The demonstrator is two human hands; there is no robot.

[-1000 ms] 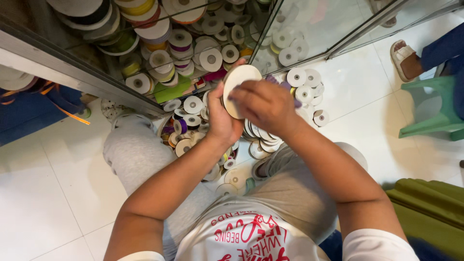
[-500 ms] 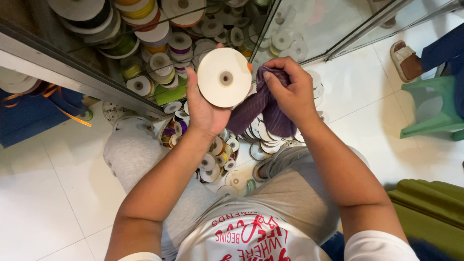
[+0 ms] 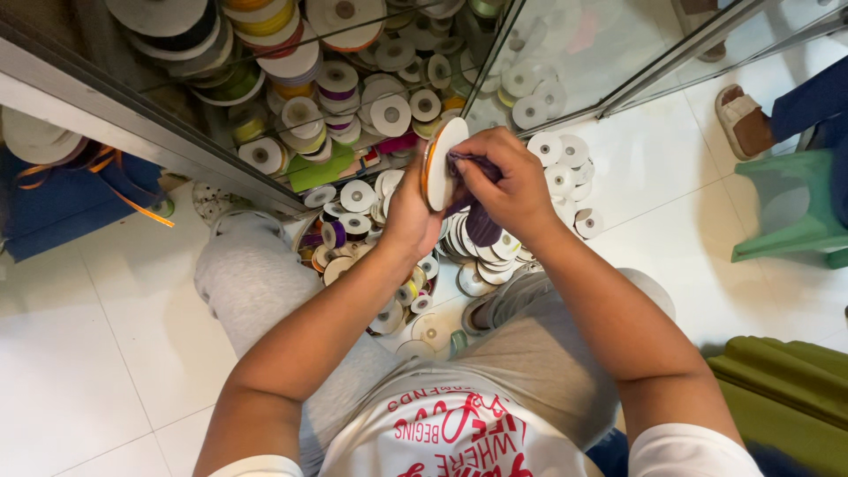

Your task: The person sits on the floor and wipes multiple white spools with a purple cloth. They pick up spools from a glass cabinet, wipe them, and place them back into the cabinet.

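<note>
White floor tiles (image 3: pixel 79 371) and a glass cabinet (image 3: pixel 565 53) surround heaped ribbon spools (image 3: pixel 353 199). Left hand (image 3: pixel 408 216) grips an orange-edged spool (image 3: pixel 439 163) edge-on; right hand (image 3: pixel 503 181) pinches what looks like purple cloth (image 3: pixel 481 221) against it

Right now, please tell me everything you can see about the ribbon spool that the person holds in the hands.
The ribbon spool is a flat round reel with white card sides and orange ribbon showing at its rim. It is held up on edge, nearly edge-on to the camera, above the pile of spools on the floor. The left hand grips it from below; the right hand presses a purple cloth against its side.
</note>
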